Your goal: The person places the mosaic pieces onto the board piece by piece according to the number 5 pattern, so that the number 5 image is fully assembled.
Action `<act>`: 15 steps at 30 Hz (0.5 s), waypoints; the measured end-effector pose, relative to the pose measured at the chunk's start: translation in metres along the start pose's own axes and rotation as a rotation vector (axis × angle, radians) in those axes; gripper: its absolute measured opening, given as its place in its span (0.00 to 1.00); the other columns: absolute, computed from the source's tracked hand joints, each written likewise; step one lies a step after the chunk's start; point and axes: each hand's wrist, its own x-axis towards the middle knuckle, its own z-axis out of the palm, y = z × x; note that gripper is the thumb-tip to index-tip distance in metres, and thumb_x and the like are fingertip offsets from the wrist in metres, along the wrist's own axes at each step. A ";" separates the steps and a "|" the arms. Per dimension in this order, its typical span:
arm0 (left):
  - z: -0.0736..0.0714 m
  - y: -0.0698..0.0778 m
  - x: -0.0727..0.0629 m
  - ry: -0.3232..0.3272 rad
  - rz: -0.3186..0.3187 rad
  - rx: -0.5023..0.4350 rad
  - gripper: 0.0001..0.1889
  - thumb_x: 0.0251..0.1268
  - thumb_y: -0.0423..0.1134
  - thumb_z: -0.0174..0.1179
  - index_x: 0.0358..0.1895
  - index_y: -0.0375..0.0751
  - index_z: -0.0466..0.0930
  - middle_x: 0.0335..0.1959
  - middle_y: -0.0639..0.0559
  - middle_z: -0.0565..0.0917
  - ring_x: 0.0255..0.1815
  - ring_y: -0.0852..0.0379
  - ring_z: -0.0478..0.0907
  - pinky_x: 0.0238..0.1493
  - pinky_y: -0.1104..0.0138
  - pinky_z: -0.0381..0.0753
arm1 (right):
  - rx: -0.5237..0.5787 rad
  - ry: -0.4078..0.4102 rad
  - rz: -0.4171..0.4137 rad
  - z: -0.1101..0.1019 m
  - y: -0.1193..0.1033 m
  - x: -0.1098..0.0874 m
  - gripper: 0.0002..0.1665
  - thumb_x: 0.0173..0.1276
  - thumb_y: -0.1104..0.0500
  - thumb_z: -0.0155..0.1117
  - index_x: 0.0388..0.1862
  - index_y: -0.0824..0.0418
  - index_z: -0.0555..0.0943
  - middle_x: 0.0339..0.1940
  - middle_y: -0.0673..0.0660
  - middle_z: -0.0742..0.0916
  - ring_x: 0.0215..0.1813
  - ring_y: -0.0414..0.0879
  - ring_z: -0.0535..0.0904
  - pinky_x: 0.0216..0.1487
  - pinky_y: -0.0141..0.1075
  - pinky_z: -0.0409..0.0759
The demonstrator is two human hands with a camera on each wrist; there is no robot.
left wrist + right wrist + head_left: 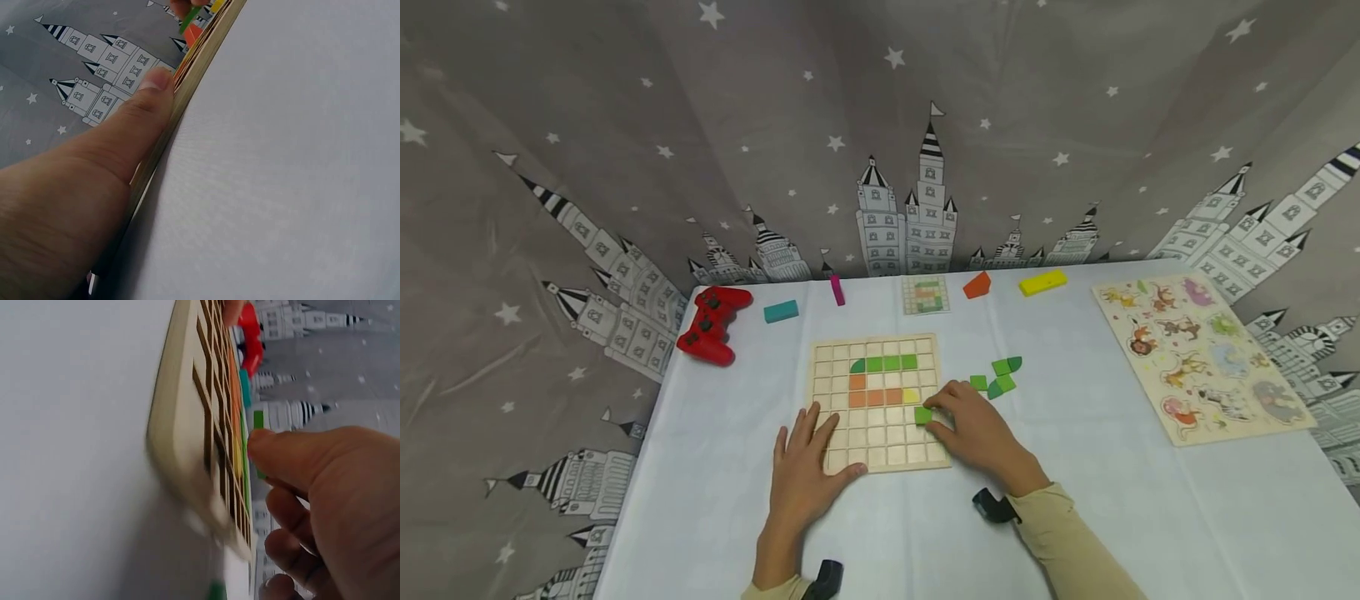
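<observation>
A wooden grid board (877,455) lies on the white table. Its upper cells hold a dark green rounded tile (858,366), a row of green square tiles (891,363), several orange tiles (876,397) and a yellow tile (912,396). Between thumb and fingers, my right hand (981,433) pinches a green square tile (922,415) over the board's right side, below the yellow one. In the right wrist view this tile (259,419) stands out past the thumb. My left hand (805,479) rests with spread fingers on the board's lower left corner, thumb along the near edge.
Loose green tiles (1002,384) lie right of the board. Behind it are a pattern card (925,309), an orange block (977,285), a yellow block (1042,282), a magenta block (837,290) and a teal block (781,312). A red game controller (706,327) sits left, an animal puzzle (1198,358) right.
</observation>
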 end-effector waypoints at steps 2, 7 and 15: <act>0.002 0.000 0.000 0.000 0.002 0.000 0.53 0.47 0.74 0.68 0.76 0.50 0.68 0.83 0.44 0.57 0.85 0.39 0.49 0.83 0.40 0.41 | -0.024 -0.009 -0.007 0.005 -0.005 0.005 0.14 0.66 0.53 0.73 0.49 0.54 0.87 0.42 0.48 0.83 0.46 0.43 0.76 0.48 0.39 0.82; 0.003 0.000 0.000 -0.006 -0.012 0.008 0.53 0.46 0.76 0.68 0.76 0.51 0.68 0.83 0.45 0.57 0.85 0.39 0.49 0.83 0.41 0.41 | -0.093 -0.025 0.003 0.012 -0.010 0.012 0.13 0.67 0.53 0.73 0.49 0.53 0.87 0.42 0.48 0.82 0.45 0.41 0.75 0.45 0.37 0.82; 0.000 0.001 0.001 -0.006 -0.024 0.008 0.53 0.46 0.75 0.68 0.76 0.51 0.68 0.84 0.45 0.56 0.85 0.41 0.48 0.83 0.42 0.40 | -0.078 -0.029 0.019 0.012 -0.015 0.016 0.12 0.66 0.54 0.74 0.46 0.54 0.87 0.40 0.48 0.82 0.44 0.42 0.75 0.46 0.38 0.82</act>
